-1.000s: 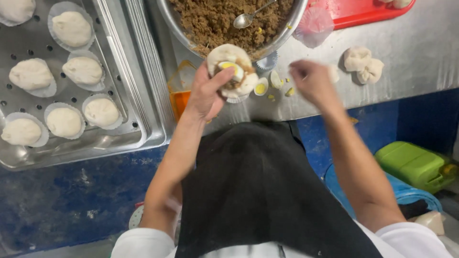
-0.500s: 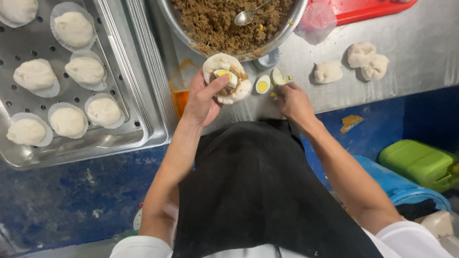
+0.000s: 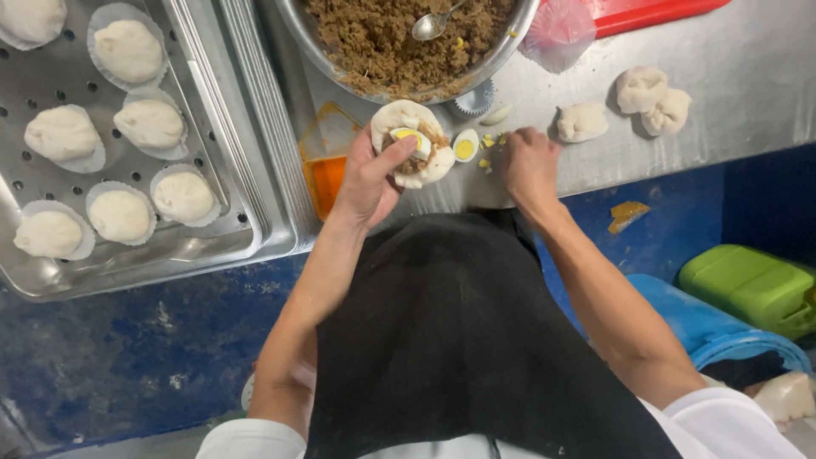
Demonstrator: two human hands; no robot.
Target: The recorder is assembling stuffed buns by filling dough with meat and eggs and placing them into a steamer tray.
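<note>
My left hand [image 3: 367, 177] cups a flattened dough round [image 3: 410, 144] filled with brown minced filling and a slice of boiled egg, thumb pressing on the egg. My right hand [image 3: 527, 161] rests on the steel counter, fingers curled over small egg bits beside another egg slice [image 3: 465, 146]. Just beyond both hands stands a large steel bowl [image 3: 501, 51] of brown filling with a spoon [image 3: 432, 24] in it.
A perforated steel tray [image 3: 212, 144] at left holds several shaped buns on paper liners. Three dough lumps [image 3: 582, 121] lie on the counter at right. An orange container [image 3: 327, 166] sits by my left wrist. A pink plastic bag [image 3: 559, 30], a red tray and green and blue tubs are nearby.
My right hand came back from the right to the egg bits on the counter. My left hand kept holding the filled dough, now with the egg slice pressed under the thumb.
</note>
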